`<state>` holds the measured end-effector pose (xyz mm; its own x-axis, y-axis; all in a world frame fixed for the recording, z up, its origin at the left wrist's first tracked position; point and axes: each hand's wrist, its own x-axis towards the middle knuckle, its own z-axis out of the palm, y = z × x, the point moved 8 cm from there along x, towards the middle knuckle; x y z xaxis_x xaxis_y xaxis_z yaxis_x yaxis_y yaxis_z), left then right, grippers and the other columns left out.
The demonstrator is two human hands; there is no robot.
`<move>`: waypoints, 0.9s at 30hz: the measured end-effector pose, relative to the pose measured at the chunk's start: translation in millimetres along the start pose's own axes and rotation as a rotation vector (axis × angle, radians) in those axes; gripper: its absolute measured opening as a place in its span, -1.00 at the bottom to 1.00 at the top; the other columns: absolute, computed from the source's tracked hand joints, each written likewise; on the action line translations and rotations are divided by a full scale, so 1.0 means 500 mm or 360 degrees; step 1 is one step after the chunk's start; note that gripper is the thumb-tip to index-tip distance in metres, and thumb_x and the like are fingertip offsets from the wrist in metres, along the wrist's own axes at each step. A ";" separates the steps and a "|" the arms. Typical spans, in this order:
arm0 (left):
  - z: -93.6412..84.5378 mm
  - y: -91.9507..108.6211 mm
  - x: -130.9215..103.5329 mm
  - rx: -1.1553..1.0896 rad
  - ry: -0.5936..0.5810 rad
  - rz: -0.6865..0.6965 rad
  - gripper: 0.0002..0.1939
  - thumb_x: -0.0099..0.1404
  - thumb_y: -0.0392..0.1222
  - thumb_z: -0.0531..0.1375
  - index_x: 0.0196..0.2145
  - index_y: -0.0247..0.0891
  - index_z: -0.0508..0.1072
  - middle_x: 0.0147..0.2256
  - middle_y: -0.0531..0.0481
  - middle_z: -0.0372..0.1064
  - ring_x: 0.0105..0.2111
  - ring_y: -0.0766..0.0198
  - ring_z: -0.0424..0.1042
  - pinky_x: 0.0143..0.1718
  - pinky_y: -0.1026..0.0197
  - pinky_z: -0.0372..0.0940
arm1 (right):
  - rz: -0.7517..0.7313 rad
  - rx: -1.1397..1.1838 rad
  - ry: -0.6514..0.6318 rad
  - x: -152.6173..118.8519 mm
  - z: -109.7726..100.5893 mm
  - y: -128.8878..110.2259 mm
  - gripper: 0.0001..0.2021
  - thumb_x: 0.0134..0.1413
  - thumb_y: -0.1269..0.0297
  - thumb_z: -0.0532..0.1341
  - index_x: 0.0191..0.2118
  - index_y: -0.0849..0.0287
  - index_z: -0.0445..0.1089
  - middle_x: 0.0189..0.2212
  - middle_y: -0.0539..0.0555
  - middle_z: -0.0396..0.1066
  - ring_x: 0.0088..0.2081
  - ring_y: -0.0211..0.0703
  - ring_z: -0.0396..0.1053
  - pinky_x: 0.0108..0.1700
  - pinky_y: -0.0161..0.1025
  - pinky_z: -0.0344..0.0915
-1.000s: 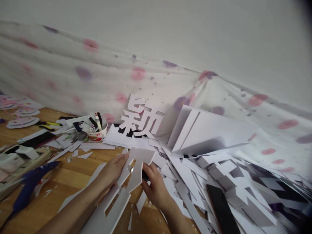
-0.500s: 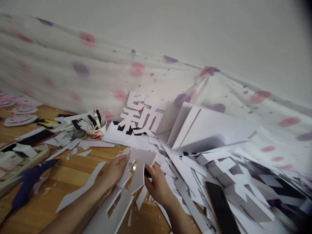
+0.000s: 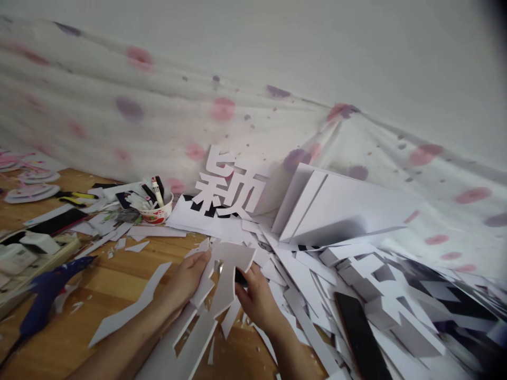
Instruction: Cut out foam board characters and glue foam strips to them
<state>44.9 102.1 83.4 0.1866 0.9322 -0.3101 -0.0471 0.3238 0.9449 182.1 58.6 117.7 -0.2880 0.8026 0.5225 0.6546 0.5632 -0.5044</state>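
A white cut-out board [image 3: 225, 285] with slots and openings is held up at an angle in front of me. My left hand [image 3: 194, 274] grips its left edge, fingers partly hidden beneath it. On the other side, my right hand [image 3: 257, 295] is closed round a black object [image 3: 240, 277], mostly covered by the fingers and the board, so its kind does not show. Something small and shiny [image 3: 220, 267] glints through an opening in the board. Beyond my hands, a white cut-out Chinese character [image 3: 233, 190] leans against the curtain.
A blue glue gun [image 3: 51, 290] lies at left, near a power strip [image 3: 51, 258]. Behind them are a paper cup of pens [image 3: 158, 214] and yellow-black pliers [image 3: 77, 199]. White offcuts [image 3: 309, 295], a phone [image 3: 360, 338] and box-like white letters [image 3: 390, 295] cover the right side.
Both hands keep their grip on the board and the black object, almost unmoved. The shiny bit in the opening looks narrower now. The view has shifted very slightly.
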 end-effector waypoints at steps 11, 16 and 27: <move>-0.004 -0.003 0.002 0.0001 0.0032 0.0021 -0.54 0.06 0.20 0.12 -0.34 -0.27 0.45 -0.73 0.13 0.26 -0.73 0.38 0.18 -0.70 0.35 0.04 | 0.0019 -0.0003 -0.0071 0.001 0.007 0.002 -0.60 0.09 0.37 0.09 0.08 0.07 0.18 -0.10 0.16 0.32 -0.09 -0.06 0.27 -0.10 -0.11 0.26; -0.004 -0.002 0.000 0.0013 0.0010 0.0004 -0.56 0.08 0.19 0.11 -0.33 -0.25 0.45 -0.70 0.13 0.30 -0.71 0.36 0.22 -0.67 0.34 0.09 | 0.0029 -0.0011 -0.0030 0.000 0.003 0.005 -0.58 0.07 0.40 0.08 0.08 0.06 0.18 -0.10 0.15 0.31 -0.07 -0.07 0.26 -0.06 -0.11 0.23; -0.008 -0.006 -0.001 0.0005 0.0024 0.0012 -0.56 0.07 0.18 0.14 -0.32 -0.26 0.46 -0.61 0.07 0.39 -0.64 0.35 0.29 -0.63 0.34 0.16 | 0.0043 0.0033 -0.0116 0.000 0.011 -0.001 -0.57 0.06 0.42 0.09 0.08 0.07 0.19 -0.08 0.15 0.31 -0.05 -0.08 0.25 -0.05 -0.12 0.23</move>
<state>41.3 101.5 80.2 0.1711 0.9369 -0.3048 -0.0455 0.3165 0.9475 178.0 59.3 114.2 -0.3210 0.8294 0.4572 0.6484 0.5443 -0.5323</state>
